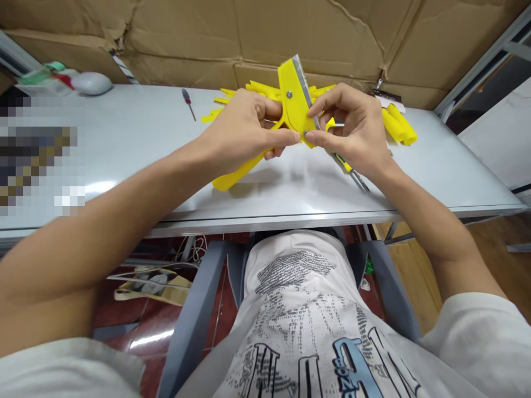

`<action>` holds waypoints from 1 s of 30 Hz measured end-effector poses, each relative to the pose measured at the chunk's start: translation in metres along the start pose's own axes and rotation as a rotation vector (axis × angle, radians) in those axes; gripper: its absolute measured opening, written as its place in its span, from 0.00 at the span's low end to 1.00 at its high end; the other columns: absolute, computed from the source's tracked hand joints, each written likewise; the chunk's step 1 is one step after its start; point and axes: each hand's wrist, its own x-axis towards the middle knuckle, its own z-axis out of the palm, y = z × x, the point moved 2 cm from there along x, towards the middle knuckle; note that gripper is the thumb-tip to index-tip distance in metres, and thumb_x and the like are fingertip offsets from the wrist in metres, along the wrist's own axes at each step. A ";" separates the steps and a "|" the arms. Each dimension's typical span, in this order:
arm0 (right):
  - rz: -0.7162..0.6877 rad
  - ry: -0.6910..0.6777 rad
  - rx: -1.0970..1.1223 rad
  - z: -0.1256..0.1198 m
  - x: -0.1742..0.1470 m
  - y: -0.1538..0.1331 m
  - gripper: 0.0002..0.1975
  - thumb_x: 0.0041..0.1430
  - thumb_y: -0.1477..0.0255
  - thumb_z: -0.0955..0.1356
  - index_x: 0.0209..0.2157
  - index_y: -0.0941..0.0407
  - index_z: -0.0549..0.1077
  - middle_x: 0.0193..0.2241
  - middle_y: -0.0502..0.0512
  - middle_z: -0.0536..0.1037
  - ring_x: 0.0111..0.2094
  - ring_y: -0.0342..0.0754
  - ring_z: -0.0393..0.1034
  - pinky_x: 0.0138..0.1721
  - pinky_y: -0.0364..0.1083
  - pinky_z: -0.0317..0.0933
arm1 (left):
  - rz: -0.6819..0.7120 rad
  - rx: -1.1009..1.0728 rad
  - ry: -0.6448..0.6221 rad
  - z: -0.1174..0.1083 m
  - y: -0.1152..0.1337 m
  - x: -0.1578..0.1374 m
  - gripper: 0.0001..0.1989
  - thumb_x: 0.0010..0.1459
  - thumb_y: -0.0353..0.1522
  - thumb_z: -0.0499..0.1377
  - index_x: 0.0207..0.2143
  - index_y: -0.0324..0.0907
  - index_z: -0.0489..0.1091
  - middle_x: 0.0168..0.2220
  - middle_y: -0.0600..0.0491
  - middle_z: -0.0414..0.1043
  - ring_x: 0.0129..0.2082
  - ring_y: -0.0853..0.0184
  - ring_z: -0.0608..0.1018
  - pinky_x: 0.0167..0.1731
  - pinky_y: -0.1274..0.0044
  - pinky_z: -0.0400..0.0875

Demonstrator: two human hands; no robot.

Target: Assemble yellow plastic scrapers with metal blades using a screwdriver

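Note:
A yellow scraper with a metal blade along its right edge is held up over the table, its handle slanting down to the left. My left hand is closed around the neck where handle meets head. One screw shows in the upper part of the head. At the lower corner, the thumb and fingers of my right hand pinch the scraper beside a second small screw. Under my right hand lies a yellow-and-green handled tool with a metal shaft, partly hidden.
Several yellow plastic parts are heaped behind my hands. Yellow rolled pieces lie at the right, and a small screwdriver at the left. Cardboard stands along the back of the white table. A chair armrest is below.

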 end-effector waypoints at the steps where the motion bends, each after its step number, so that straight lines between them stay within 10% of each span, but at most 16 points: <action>1: -0.001 -0.002 0.015 0.001 0.000 0.003 0.26 0.66 0.42 0.90 0.50 0.44 0.87 0.50 0.56 0.88 0.47 0.59 0.85 0.45 0.56 0.85 | 0.004 0.001 -0.001 0.000 0.000 0.000 0.05 0.60 0.33 0.78 0.33 0.49 0.85 0.25 0.56 0.73 0.28 0.65 0.72 0.31 0.67 0.68; 30: -0.065 0.065 -0.083 0.002 -0.013 -0.022 0.19 0.77 0.45 0.82 0.44 0.45 0.86 0.55 0.60 0.86 0.50 0.59 0.83 0.42 0.53 0.84 | 0.058 -0.022 0.056 0.002 0.003 -0.002 0.09 0.61 0.38 0.83 0.37 0.48 0.88 0.28 0.53 0.79 0.29 0.64 0.74 0.31 0.67 0.70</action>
